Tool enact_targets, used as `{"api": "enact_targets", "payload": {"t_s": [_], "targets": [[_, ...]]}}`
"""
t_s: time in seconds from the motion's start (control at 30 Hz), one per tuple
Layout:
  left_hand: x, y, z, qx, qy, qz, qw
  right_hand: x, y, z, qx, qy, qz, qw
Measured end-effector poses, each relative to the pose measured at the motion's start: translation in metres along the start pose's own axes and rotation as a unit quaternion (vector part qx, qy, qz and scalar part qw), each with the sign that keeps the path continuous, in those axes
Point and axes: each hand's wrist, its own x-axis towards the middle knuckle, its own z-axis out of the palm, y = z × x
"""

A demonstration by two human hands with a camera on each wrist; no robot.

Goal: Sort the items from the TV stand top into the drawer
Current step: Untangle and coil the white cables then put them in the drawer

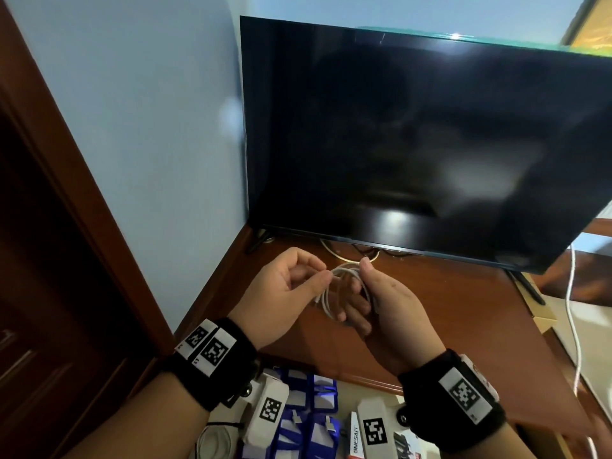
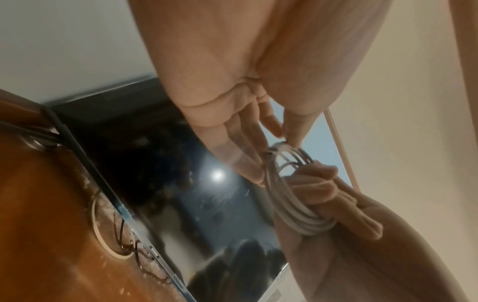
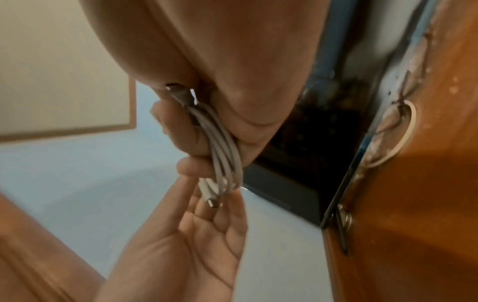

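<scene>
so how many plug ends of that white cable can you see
2. One plug hangs below the coiled cable, by the left hand. The other sits against the right hand that grips the coil.

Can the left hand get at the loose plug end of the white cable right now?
Probably yes: the left hand already pinches the coiled white cable gripped by the right hand, and the plug end hangs free by its fingers.

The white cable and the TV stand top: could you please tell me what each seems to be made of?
The white cable, coiled in the right hand, looks sheathed in smooth matte plastic or rubber: it bends in soft loops, with a metal-tipped plug. The TV stand top looks like reddish-brown wood or veneer with a semi-gloss finish: it shows soft reflections.
</scene>
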Motion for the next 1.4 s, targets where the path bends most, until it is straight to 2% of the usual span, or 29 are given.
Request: {"api": "enact_targets", "payload": {"t_s": [0.17,0.23,0.33,0.43,0.6,0.67,0.77,0.9,1.03,1.17,1.27,1.4], "targets": [[0.002,-0.005,-0.004,0.08,0.021,0.048,0.995,-0.002,0.008,0.003,-0.172,0.068,-0.042,0.982],[0.002,-0.007,-0.006,0.085,0.017,0.051,0.995,-0.003,0.009,0.006,-0.182,0.08,-0.03,0.98],[0.005,-0.009,-0.008,0.075,-0.002,0.038,0.996,-0.003,0.008,0.016,-0.035,0.05,0.007,0.998],[0.01,-0.011,-0.013,0.089,-0.016,0.047,0.995,-0.002,0.005,0.02,0.091,0.004,0.049,0.995],[0.015,-0.016,-0.018,0.185,-0.011,0.108,0.977,0.002,0.007,0.016,0.179,-0.06,0.116,0.975],[0.014,-0.019,-0.017,0.186,-0.013,0.122,0.975,0.004,0.01,0.014,0.223,-0.07,0.139,0.962],[0.011,-0.021,-0.017,0.116,-0.027,0.068,0.99,0.006,0.012,0.011,0.25,-0.068,0.146,0.955],[0.006,-0.014,-0.017,0.0,-0.073,-0.001,0.997,0.007,0.009,0.013,0.176,-0.012,0.108,0.978],[0.003,-0.006,-0.021,-0.155,-0.121,-0.089,0.977,0.008,0.008,0.016,0.098,0.027,0.055,0.993],[0.002,0.0,-0.018,-0.051,-0.096,-0.069,0.992,0.006,0.011,0.014,0.023,0.06,0.032,0.997],[0.001,0.003,-0.019,-0.023,-0.085,-0.06,0.994,0.005,0.014,0.015,-0.052,0.073,0.005,0.996],[0.0,0.01,-0.023,0.007,-0.1,-0.058,0.993,0.002,0.015,0.015,-0.205,0.118,-0.048,0.97]]}}
